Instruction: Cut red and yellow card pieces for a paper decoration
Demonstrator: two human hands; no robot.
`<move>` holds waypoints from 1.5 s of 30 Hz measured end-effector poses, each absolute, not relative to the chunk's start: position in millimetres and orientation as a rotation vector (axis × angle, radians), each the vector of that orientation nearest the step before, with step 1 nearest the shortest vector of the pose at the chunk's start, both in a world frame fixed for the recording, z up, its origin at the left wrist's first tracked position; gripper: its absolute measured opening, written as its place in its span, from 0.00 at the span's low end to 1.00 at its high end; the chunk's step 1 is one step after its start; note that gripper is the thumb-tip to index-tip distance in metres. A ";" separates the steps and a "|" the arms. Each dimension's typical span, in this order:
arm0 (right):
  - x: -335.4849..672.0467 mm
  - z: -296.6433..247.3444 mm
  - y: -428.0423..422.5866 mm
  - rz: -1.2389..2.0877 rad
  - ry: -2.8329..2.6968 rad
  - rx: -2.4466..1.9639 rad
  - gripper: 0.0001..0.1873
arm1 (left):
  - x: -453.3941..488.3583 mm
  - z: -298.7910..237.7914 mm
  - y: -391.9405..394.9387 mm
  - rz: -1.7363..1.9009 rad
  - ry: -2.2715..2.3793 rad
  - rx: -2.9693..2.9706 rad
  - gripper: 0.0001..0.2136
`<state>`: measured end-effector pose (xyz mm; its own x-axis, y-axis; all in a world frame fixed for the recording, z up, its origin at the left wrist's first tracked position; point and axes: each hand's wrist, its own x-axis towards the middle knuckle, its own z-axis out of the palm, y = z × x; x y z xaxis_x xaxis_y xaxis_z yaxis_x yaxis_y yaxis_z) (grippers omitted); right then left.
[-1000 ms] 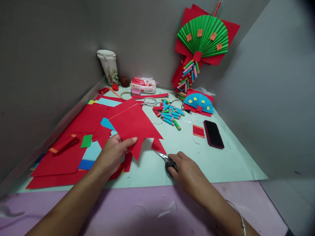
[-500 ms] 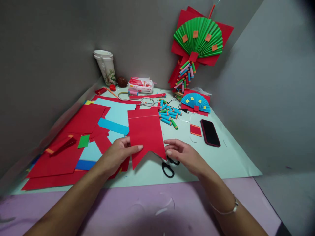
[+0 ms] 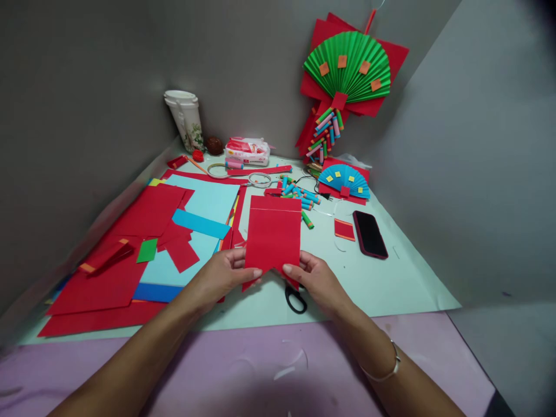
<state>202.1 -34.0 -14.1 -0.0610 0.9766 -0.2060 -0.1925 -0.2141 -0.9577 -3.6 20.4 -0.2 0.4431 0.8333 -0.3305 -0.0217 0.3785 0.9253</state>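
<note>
Okay, so biggest first: a purple counter (image 3: pixel 373 359), mostly covered by a pale green sheet (image 3: pixel 391 289). Overlapping red papers (image 3: pixel 95 295) sprawl across its left side, with a blue strip (image 3: pixel 201 224) on top. Up on the back wall (image 3: pixel 243 75) hangs a big green pleated fan (image 3: pixel 347 63) with orange squares on it, and below it to the right there's a smaller blue pleated fan (image 3: pixel 344 178).

Main piece is the red swallowtail paper (image 3: pixel 274 231), held front and middle over the sheet, notch facing down. Left hand (image 3: pixel 226 272) has its grip pinched on the lower left corner, thumb in front; right hand (image 3: pixel 319 284) has the same pinching grip on the lower right.

White tumbler (image 3: pixel 186 121) stands back left, phone (image 3: pixel 370 234) lies off to the right. One black loop of the scissors (image 3: pixel 288 302) pokes out under the paper, the rest hidden. Tiniest: blue paper rolls (image 3: pixel 311 197), partly behind the paper.
</note>
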 end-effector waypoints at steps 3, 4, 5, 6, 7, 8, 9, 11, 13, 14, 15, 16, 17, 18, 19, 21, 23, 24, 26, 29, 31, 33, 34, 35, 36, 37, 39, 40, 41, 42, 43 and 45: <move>199.0 -15.9 -34.7 1.477 -0.940 -1.151 0.21 | -3.8 1.3 18.7 0.665 0.921 1.025 0.12; 197.2 -16.3 -35.2 1.481 -0.939 -1.152 0.21 | -3.7 1.5 18.1 0.666 0.897 0.991 0.14; 195.4 -16.6 -35.7 1.487 -0.946 -1.157 0.22 | -3.5 1.5 17.7 0.669 0.872 0.949 0.15; 194.1 -16.8 -36.3 1.492 -0.960 -1.168 0.22 | -3.2 1.5 17.5 0.679 0.851 0.905 0.16; 193.4 -16.7 -36.7 1.493 -0.984 -1.185 0.21 | -2.9 1.5 17.7 0.694 0.841 0.862 0.16; 193.8 -16.3 -36.9 1.485 -1.022 -1.214 0.20 | -2.9 1.7 18.4 0.715 0.843 0.823 0.15; 195.4 -15.5 -37.1 1.454 -1.076 -1.262 0.19 | -3.2 2.2 19.6 0.741 0.850 0.790 0.14; 201.7 -12.8 -37.6 1.281 -1.257 -1.420 0.17 | -5.8 4.6 24.2 0.810 0.865 0.741 0.10; 209.6 -9.7 -39.2 0.990 -1.530 -1.600 0.15 | -11.6 8.6 31.1 0.908 0.878 0.707 0.08; 212.9 -8.3 -40.8 0.849 -1.677 -1.671 0.14 | -15.5 10.8 35.2 0.975 0.894 0.684 0.06; 215.2 -7.3 -43.0 0.731 -1.811 -1.726 0.14 | -19.9 13.0 39.5 1.057 0.918 0.651 0.05; 216.3 -6.5 -45.5 0.646 -1.922 -1.769 0.13 | -24.4 15.0 43.7 1.151 0.949 0.608 0.05; 216.3 -5.9 -48.4 0.585 -2.002 -1.808 0.12 | -28.8 16.5 47.7 1.241 0.978 0.562 0.06; 215.3 -5.3 -51.2 0.543 -2.053 -1.848 0.11 | -32.8 17.5 51.1 1.296 0.997 0.533 0.08; 213.8 -4.4 -53.8 0.509 -2.083 -1.887 0.10 | -36.0 18.0 53.9 1.336 1.016 0.510 0.09; 211.1 -1.7 -57.7 0.481 -2.129 -1.947 0.09 | -39.8 17.7 57.1 1.355 1.046 0.495 0.10; 211.1 2.4 -59.3 0.488 -2.185 -1.993 0.09 | -40.0 16.6 57.4 1.331 1.060 0.501 0.12; 212.8 4.6 -59.4 0.488 -2.214 -2.024 0.09 | -39.1 16.1 56.7 1.309 1.057 0.514 0.12; 219.6 9.0 -58.2 0.469 -2.259 -2.110 0.10 | -36.2 15.7 54.7 1.264 1.042 0.553 0.12; 236.2 13.6 -53.5 0.380 -2.248 -2.257 0.10 | -32.3 16.1 51.3 1.185 1.029 0.632 0.11; 247.0 14.0 -48.8 0.276 -2.162 -2.322 0.11 | -30.2 16.2 48.2 1.117 1.018 0.670 0.11; 253.2 11.0 -43.1 0.206 -2.051 -2.290 0.12 | -27.6 15.2 43.4 1.034 1.006 0.695 0.14; 253.9 8.1 -40.1 0.199 -2.012 -2.235 0.13 | -25.7 14.1 40.4 0.977 0.997 0.710 0.16; 253.2 4.3 -37.1 0.209 -1.994 -2.166 0.14 | -23.3 12.5 37.0 0.910 0.995 0.735 0.20; 251.5 -0.4 -34.3 0.225 -2.001 -2.094 0.16 | -20.3 10.5 33.4 0.865 0.999 0.755 0.24; 249.5 -5.7 -31.7 0.232 -2.024 -2.036 0.16 | -16.9 8.1 29.8 0.840 1.017 0.769 0.29; 247.0 -16.5 -27.6 0.192 -2.083 -1.974 0.15 | -9.3 2.1 23.4 0.802 1.100 0.785 0.37; 247.5 -21.5 -26.1 0.148 -2.100 -1.972 0.15 | -5.6 -1.5 20.9 0.779 1.129 0.795 0.39; 249.6 -25.6 -25.0 0.086 -2.100 -1.991 0.13 | -2.1 -5.3 19.0 0.754 1.138 0.809 0.41; 252.9 -28.7 -24.1 0.022 -2.084 -2.023 0.12 | 0.9 -9.2 17.6 0.735 1.130 0.826 0.41; 257.1 -30.6 -23.4 -0.033 -2.057 -2.061 0.11 | 3.4 -13.0 16.7 0.722 1.113 0.844 0.41; 265.4 -31.0 -22.4 -0.109 -1.997 -2.132 0.11 | 7.0 -19.5 15.9 0.716 1.098 0.876 0.40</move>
